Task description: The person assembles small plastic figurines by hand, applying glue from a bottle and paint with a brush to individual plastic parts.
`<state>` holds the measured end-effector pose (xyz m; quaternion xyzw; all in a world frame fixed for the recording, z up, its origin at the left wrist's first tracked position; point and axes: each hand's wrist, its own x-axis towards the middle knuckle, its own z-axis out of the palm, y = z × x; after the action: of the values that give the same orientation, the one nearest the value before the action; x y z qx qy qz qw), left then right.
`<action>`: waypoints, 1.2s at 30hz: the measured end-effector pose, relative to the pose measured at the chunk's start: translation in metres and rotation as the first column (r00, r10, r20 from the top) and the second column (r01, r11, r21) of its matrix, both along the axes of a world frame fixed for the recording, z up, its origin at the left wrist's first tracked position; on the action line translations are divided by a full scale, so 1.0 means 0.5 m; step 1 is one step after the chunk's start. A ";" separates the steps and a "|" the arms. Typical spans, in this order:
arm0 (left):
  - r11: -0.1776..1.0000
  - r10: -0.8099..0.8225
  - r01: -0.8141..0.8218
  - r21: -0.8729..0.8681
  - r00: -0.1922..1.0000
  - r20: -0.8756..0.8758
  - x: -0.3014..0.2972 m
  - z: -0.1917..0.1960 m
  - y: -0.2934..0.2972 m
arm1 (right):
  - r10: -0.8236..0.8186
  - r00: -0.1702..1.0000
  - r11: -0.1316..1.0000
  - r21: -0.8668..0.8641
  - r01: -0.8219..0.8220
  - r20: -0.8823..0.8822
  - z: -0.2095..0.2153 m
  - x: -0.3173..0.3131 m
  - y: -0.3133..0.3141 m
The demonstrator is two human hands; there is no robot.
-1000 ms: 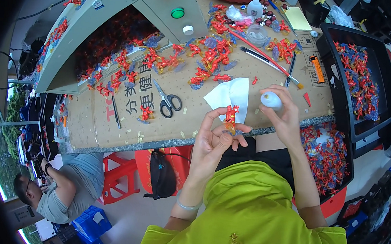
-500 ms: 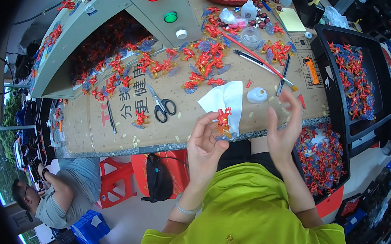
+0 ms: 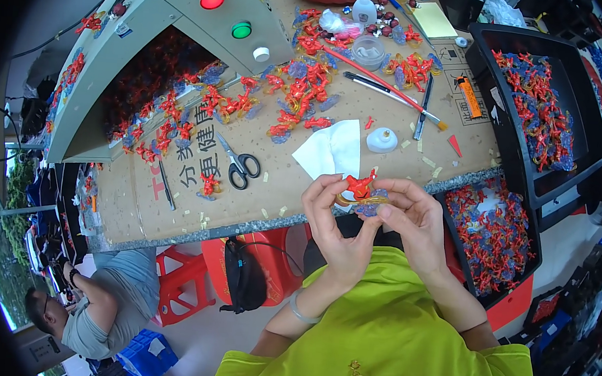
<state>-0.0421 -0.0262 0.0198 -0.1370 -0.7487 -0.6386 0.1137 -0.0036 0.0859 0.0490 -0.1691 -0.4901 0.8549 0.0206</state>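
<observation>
A small red figure on a translucent blue base (image 3: 363,192) is pinched between both hands just in front of the bench edge. My left hand (image 3: 334,223) grips it from the left with fingertips curled on top. From the right, my right hand (image 3: 416,223) holds the same piece with thumb and forefinger. A small white glue bottle (image 3: 382,139) stands on the cardboard-covered bench (image 3: 185,206) just beyond my hands, beside a white paper sheet (image 3: 333,151).
Scissors (image 3: 238,165) lie left of the paper. Several loose red and blue pieces (image 3: 298,95) litter the bench, with brushes and a pen (image 3: 422,116). Black trays of pieces (image 3: 538,101) (image 3: 493,237) sit at the right. A grey machine housing (image 3: 178,41) rises at the left. Another person (image 3: 97,306) sits lower left.
My right hand put the white glue bottle down on the bench and came back to the red figure. Both hands now hold the piece together, nearer my body.
</observation>
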 end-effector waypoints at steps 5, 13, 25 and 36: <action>0.999 0.024 -0.026 -0.035 0.999 -0.040 0.006 -0.003 -0.001 | -0.046 0.999 0.997 -0.061 0.046 -0.006 -0.005 -0.005 -0.007; 0.926 -0.343 0.265 0.267 0.887 0.309 -0.034 0.035 -0.043 | 0.003 0.991 0.923 0.382 0.048 -0.133 -0.010 -0.002 0.051; 0.937 -0.345 0.319 0.139 0.906 0.246 -0.050 0.017 -0.048 | 0.131 0.990 0.956 0.271 -0.113 -0.049 -0.013 -0.001 0.061; 0.923 -0.331 0.330 -0.197 0.943 0.031 -0.041 0.021 -0.045 | 0.271 0.957 0.962 -0.006 -0.271 0.108 -0.035 -0.021 0.073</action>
<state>-0.0625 -0.0486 0.0304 -0.2728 -0.7748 -0.5702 -0.0086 -0.0142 0.1226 0.0314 -0.1460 -0.5126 0.8372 -0.1224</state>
